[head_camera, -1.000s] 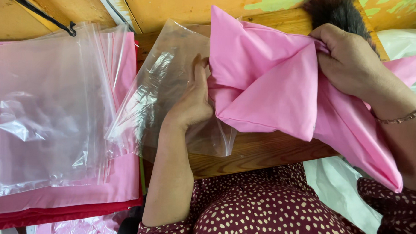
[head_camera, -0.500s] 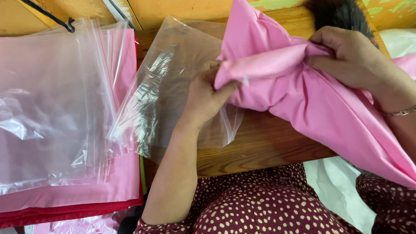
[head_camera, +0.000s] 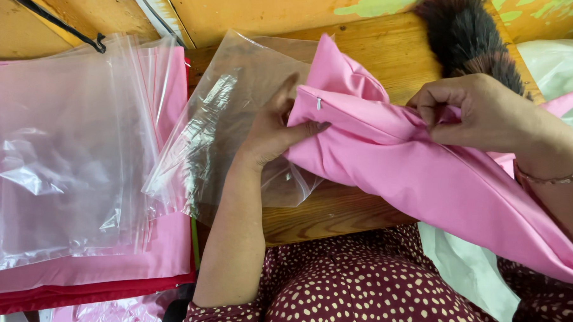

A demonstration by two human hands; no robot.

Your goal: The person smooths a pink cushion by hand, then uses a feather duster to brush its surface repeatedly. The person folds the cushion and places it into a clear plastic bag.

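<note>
Looking down from the head camera, a folded pink fabric cover [head_camera: 419,175] is seen held above the wooden tabletop [head_camera: 335,213], partly over the mouth of a clear plastic bag [head_camera: 230,127]. The left hand [head_camera: 271,132] is placed at the folded end of the cover; its thumb is pressed on the pink cloth while the fingers are spread flat underneath, against the bag. This grip is half open, and the cloth is more pushed than pinched. The right hand [head_camera: 485,114] is closed on the upper edge of the cover, with a fold of cloth pinched between thumb and fingers.

To do this step well, the fold should probably be kept tight by the right hand, and the mouth of the bag should be held wide by the left fingers, so that the corner can enter without catching.

The cover is smooth, slightly shiny and bright pink; a seam with a small silver zipper pull [head_camera: 319,104] is seen near its left end. Its long tail is hanging down toward the lap at the right.

At the left, a stack of empty clear bags [head_camera: 71,153] is lying on pink and red cloth. A dark feather duster [head_camera: 465,40] is lying at the far edge.
</note>
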